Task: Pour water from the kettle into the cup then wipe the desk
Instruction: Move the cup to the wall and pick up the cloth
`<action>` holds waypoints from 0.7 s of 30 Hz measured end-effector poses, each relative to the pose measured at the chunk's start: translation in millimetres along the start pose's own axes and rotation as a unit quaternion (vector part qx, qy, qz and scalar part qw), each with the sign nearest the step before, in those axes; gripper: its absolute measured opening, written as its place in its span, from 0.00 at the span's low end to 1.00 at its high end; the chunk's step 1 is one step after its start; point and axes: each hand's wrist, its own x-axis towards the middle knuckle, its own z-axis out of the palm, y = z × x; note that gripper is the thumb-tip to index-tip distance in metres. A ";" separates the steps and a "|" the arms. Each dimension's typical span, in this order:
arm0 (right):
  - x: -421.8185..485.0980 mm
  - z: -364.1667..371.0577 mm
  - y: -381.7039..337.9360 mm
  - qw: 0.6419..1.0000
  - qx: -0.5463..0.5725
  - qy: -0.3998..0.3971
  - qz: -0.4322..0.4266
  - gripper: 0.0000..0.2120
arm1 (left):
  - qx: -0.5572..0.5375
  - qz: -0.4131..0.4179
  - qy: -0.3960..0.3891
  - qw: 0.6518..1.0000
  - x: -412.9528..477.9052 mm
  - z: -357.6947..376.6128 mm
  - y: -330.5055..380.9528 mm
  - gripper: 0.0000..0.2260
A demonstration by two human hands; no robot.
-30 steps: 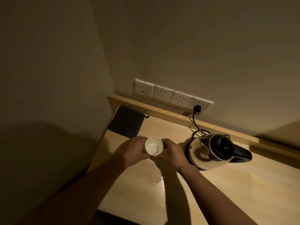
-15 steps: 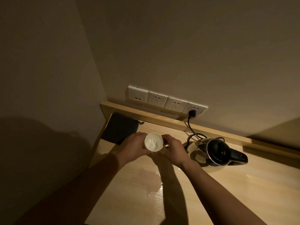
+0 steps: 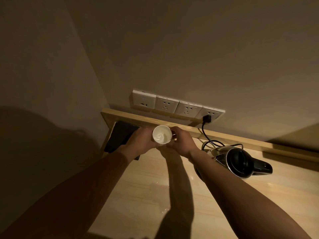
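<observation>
A small white cup [image 3: 162, 135] with water in it is held above the back of the wooden desk [image 3: 224, 200]. My left hand [image 3: 140, 142] grips its left side and my right hand [image 3: 181, 142] grips its right side. The steel kettle [image 3: 240, 162] with a black lid and handle stands on the desk to the right of my right wrist, handle pointing right. A wet patch [image 3: 158, 187] glistens on the desk below the cup, between my forearms.
A dark flat cloth or pad [image 3: 120, 137] lies in the back left corner, partly behind my left hand. The kettle's black cord [image 3: 207, 135] runs up to a plug in the white wall sockets [image 3: 177, 106]. Walls close the left and back.
Both hands have carried the cup away from me towards the back edge of the desk and a little higher. The view has tilted upward. The kettle has stayed put.
</observation>
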 end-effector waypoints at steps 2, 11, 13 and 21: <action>4.3 1.6 1.5 1.000 -0.001 -0.004 0.004 0.33 | 0.002 -0.001 0.001 1.000 2.8 2.5 -2.8 0.28; 4.1 6.5 7.5 1.000 0.021 0.006 0.023 0.33 | -0.042 0.005 0.012 0.999 4.6 8.8 -11.3 0.27; -5.9 10.4 9.2 0.999 0.029 0.015 0.032 0.35 | -0.046 0.007 0.012 0.999 -1.1 9.1 -15.5 0.28; -144.4 79.8 63.8 0.992 -0.098 0.068 0.047 0.53 | 0.156 0.044 0.062 0.985 -35.5 4.1 -78.1 0.29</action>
